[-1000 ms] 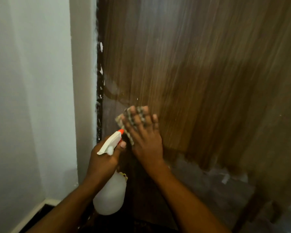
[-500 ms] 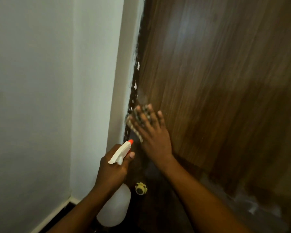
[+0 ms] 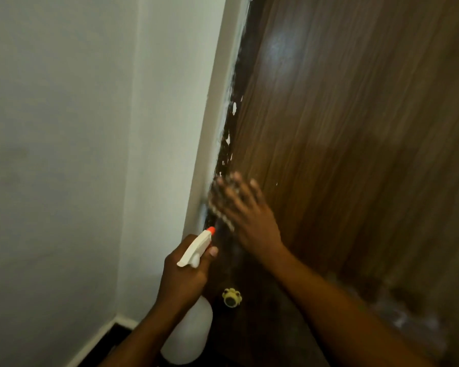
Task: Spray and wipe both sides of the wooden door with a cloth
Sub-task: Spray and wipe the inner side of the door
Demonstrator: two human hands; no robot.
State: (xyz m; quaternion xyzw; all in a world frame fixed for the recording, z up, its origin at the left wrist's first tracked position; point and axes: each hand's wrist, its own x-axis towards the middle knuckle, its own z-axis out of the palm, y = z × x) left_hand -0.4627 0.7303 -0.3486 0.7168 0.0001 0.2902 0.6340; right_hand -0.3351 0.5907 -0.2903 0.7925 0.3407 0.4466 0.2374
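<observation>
White painted wall [image 3: 64, 154] filled the left half of the head view, with a pale skirting [image 3: 96, 337] at its foot.

The left hand [image 3: 182, 276] was in the lower centre, its fingers curled round the neck of the spray bottle [image 3: 188, 332] and one fingertip on the trigger side of the white spray head. The long axis of the bottle ran from its translucent body at the lower edge of the view up to the head. The orange nozzle [image 3: 210, 229] pointed up and to the right, toward the near edge of the door and the cloth, and sat just below the cloth.

A dark edge strip [image 3: 228, 144], flecked with white paint, separated the wall from the door. Low on the door, a small yellow round fitting [image 3: 232, 298] was just beside the bottle.

The cloth [image 3: 217, 202] was a checked pattern, blurred, and lay flat against the left margin of the door, touching the dark strip. The right hand [image 3: 249, 215] pressed on it with fingers straight and spread apart, not curled, and the palm faced the door.

The wooden door [image 3: 355, 154] occupied the right half. Its grain and long axis ran top to bottom, leaning in the view from upper right to lower left. A light reflection showed near the top. The lower right area was blurred.
</observation>
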